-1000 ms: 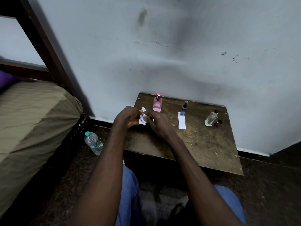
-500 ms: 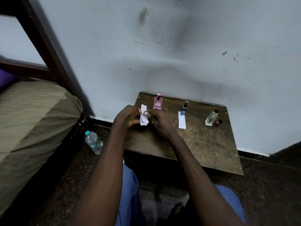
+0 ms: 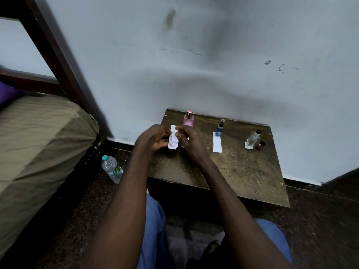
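above the worn wooden desk (image 3: 242,171), thin white paper strips (image 3: 173,141)
left hand (image 3: 155,138) and right hand (image 3: 191,144) pinch them, probably to peel one free

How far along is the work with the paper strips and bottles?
Done: one paper strip lies in front of the blue bottle. In hand: the left hand holds a bunch of paper strips and the right hand pinches one. Left, seemingly: the clear bottle has no strip; the spot before the pink bottle is hidden.

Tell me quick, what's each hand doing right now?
Left hand: holding the white paper strips.
Right hand: pinching the same strips near the top.
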